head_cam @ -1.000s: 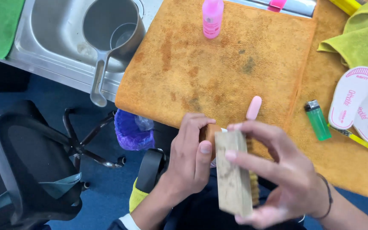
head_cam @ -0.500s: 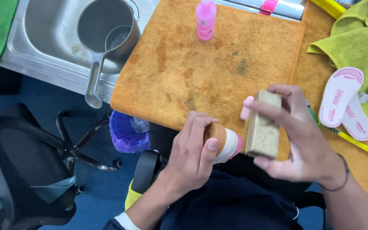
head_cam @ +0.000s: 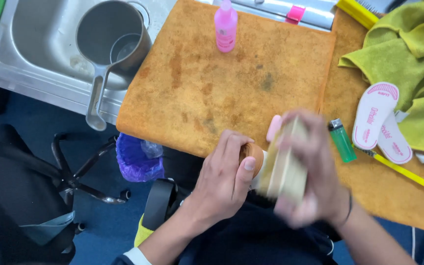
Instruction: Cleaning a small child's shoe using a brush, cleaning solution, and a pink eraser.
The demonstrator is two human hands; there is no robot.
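Left hand (head_cam: 224,172) wraps its fingers around a small shoe (head_cam: 254,158), tan sole end showing, held over the lap at the near edge of the orange towel (head_cam: 222,83). Right hand (head_cam: 312,172) is blurred, fingers closed around a wooden brush (head_cam: 283,164) pressed against the shoe; the brush and hand hide most of the shoe. One pink eraser-like piece (head_cam: 274,127) lies on the towel edge just behind the brush. One pink bottle (head_cam: 225,27) stands upright at the far side of the towel. One green lighter (head_cam: 342,141) lies right of the right hand, near two white-and-pink insoles (head_cam: 376,118) that overlap each other. One yellow-green cloth (head_cam: 408,54) is bunched at far right, touching the insoles. One yellow pencil-like stick (head_cam: 403,172) lies beside them. One metal sink (head_cam: 40,54) at left holds one grey jug (head_cam: 111,37) with its handle pointing toward the viewer. One purple bin bag (head_cam: 138,157) and one black office chair (head_cam: 20,186) sit below the counter.
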